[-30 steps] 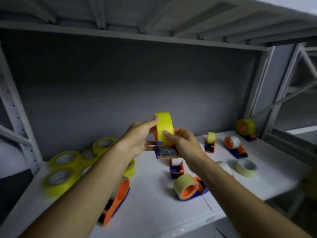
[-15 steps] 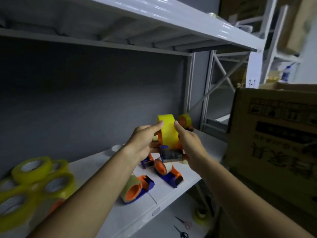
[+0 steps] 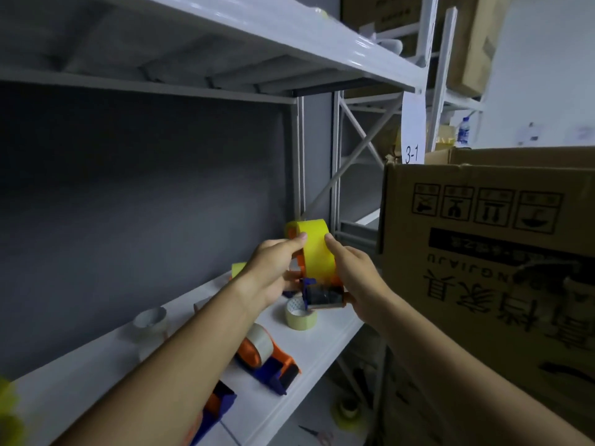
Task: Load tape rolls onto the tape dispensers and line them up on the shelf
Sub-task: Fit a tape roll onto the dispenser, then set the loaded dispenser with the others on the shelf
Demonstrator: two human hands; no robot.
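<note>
I hold an orange and blue tape dispenser [image 3: 322,292] with a yellow tape roll [image 3: 314,249] on it, raised above the right end of the white shelf [image 3: 325,336]. My left hand [image 3: 273,272] grips its left side, thumb on the roll. My right hand [image 3: 357,284] grips the right side, a fingertip on the roll. Below on the shelf lie a loaded orange-blue dispenser with clear tape [image 3: 267,358], a loose pale tape roll [image 3: 301,313], a white roll [image 3: 151,320], and another dispenser [image 3: 214,410] partly hidden under my left forearm.
A large cardboard box [image 3: 489,268] stands close on the right. The upper shelf [image 3: 289,40] overhangs above. A shelf upright [image 3: 299,162] and cross braces rise behind the held dispenser. Scissors [image 3: 317,432] and a tape roll [image 3: 347,410] lie on the floor below.
The view has swung further right along the shelf, and the held dispenser has moved with both hands toward the shelf's right end. The yellow rolls at the left have almost left the frame.
</note>
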